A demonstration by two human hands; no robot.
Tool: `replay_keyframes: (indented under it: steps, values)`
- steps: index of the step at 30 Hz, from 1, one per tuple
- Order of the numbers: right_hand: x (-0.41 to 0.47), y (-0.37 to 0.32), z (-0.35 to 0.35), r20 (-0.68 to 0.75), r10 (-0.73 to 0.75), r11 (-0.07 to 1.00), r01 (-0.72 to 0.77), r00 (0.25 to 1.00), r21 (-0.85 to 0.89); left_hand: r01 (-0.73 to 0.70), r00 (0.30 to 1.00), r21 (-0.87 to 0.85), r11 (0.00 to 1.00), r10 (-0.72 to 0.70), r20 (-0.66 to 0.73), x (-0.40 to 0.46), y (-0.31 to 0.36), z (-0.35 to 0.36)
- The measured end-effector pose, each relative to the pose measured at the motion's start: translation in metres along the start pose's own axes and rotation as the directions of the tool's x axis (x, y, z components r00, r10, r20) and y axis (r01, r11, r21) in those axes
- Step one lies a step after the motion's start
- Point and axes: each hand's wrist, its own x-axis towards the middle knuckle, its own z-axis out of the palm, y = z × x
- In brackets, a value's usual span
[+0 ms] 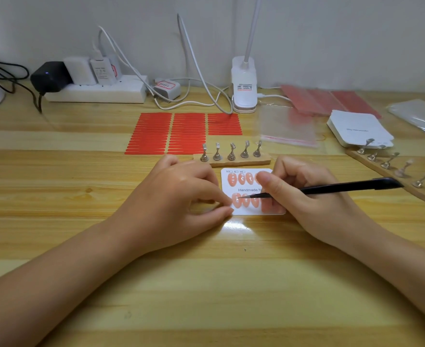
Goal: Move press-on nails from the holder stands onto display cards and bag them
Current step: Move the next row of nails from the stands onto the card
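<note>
Right hand: I saw my right hand [304, 194] curled round black tweezers [331, 188], pinching them between thumb and fingers, the tips resting on the leftmost nail of the lower row.
Left hand: my left hand [181, 199] lay on the table with fingers curled, the fingertips pressing the left edge of the card; whether it pinched the edge I could not tell.
Card: the white display card [250, 190] lay flat between both hands, with two rows of peach press-on nails [241, 179] stuck on it, its right part hidden by my right hand.
Near stand: a wooden holder stand [231, 160] with five bare metal pegs sat just behind the card.
Far stand: a second holder stand [391, 171] lay tilted to the right, its pegs bare as far as I could see.
Beyond: three red sticker sheets [186, 132] lay behind the near stand, a clear bag [287, 128] to their right, and a stack of white cards [359, 130] past that.
Back edge: a power strip [96, 92] and a clip lamp [244, 86] stood by the wall.
Surface: everything rested on a wooden table [206, 284].
</note>
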Motion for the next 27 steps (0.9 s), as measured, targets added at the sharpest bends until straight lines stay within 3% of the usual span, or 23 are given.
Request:
replay_keyframes:
  steps: [3,8,10,13,17,27]
  values:
    - [-0.001,-0.003,0.0,-0.027,0.003,1.0,-0.002,1.0,0.026,0.005,1.0,-0.015,1.0,-0.005,-0.002,0.0,-0.001,0.001]
    - [0.0,-0.002,-0.006,-0.284,0.036,0.981,0.019,0.958,0.191,0.017,1.0,-0.047,0.999,-0.018,-0.003,0.0,-0.003,0.002]
    - [-0.001,-0.001,-0.01,-0.315,0.029,0.99,0.016,0.949,0.139,0.022,1.0,-0.058,0.998,-0.022,-0.004,0.0,-0.004,0.002]
    - [-0.004,-0.002,-0.016,-0.243,0.03,0.999,-0.019,0.97,0.048,0.022,1.0,-0.073,0.997,-0.022,-0.007,-0.001,-0.005,0.002]
    - [-0.006,-0.006,-0.017,-0.152,0.065,0.995,-0.053,0.986,0.088,0.017,1.0,-0.078,0.997,-0.018,-0.021,-0.001,-0.006,0.003]
    - [0.0,-0.004,-0.007,-0.088,0.065,0.988,-0.052,0.994,0.147,-0.005,0.999,-0.099,0.995,0.001,-0.033,-0.001,-0.006,0.003]
